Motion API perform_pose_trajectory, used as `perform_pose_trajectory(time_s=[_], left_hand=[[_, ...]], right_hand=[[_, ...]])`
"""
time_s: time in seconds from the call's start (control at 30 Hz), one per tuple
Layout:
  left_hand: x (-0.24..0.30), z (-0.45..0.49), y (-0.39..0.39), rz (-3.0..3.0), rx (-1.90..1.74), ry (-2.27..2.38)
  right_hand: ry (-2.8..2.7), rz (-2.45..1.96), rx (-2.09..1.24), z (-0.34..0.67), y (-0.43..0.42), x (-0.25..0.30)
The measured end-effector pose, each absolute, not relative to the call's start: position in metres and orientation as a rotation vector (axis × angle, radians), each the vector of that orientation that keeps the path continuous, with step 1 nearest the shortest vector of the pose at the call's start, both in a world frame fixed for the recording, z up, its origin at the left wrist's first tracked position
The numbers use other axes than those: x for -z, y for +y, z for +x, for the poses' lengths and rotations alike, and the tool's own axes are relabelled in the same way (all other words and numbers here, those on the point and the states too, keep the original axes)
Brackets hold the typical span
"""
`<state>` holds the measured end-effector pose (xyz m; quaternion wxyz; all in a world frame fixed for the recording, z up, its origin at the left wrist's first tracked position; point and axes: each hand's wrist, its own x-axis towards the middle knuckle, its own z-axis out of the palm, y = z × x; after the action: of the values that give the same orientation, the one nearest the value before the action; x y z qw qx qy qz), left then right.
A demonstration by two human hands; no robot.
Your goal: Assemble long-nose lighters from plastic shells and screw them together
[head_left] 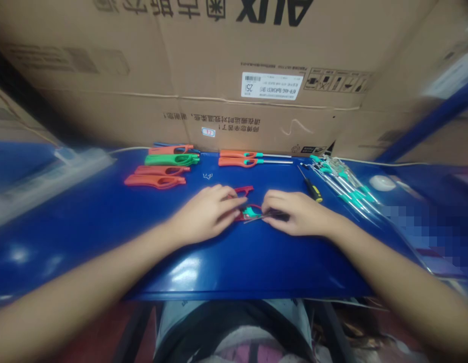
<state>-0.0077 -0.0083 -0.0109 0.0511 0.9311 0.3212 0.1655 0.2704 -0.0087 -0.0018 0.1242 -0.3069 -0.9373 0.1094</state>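
In the middle of the blue table, my left hand (211, 214) has its fingers closed on an opened red lighter casing (239, 217) with a turquoise trigger (251, 212) in it. Another red casing piece (246, 190) shows just beyond those fingers. My right hand (292, 212) is closed on thin dark tweezers (262, 217), whose tips point left at the casing by the trigger. The fingers hide much of both the casing and the tweezers, and small parts inside are blurred.
Orange and green lighter handles (171, 160) lie at the back left. Two assembled orange lighters (237, 162) lie behind my hands. A screwdriver (314, 191) and several metal lighter tubes (347, 186) are at the right, near a white round object (382, 183). A cardboard wall (143, 75) stands behind.
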Motion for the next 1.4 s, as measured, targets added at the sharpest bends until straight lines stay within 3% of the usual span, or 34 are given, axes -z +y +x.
perform_pose_trajectory(time_s=[0.27, 0.67, 1.0, 1.4], left_hand=[[0.007, -0.012, -0.006, 2.835, -0.518, 0.993], [0.009, -0.012, -0.008, 2.822, -0.402, 0.915], [0.01, -0.013, -0.009, 2.84, -0.415, 0.907], [0.01, -0.013, -0.009, 2.839, -0.393, 0.915]], right_hand=[[-2.393, -1.277, 0.098, 0.29, 0.011, 0.002], [-1.741, -2.411, 0.115, 0.373, 0.068, 0.012], [-1.591, -2.443, 0.168, 0.428, 0.077, 0.016], [-1.547, -2.44, 0.185, 0.406, 0.076, 0.022]])
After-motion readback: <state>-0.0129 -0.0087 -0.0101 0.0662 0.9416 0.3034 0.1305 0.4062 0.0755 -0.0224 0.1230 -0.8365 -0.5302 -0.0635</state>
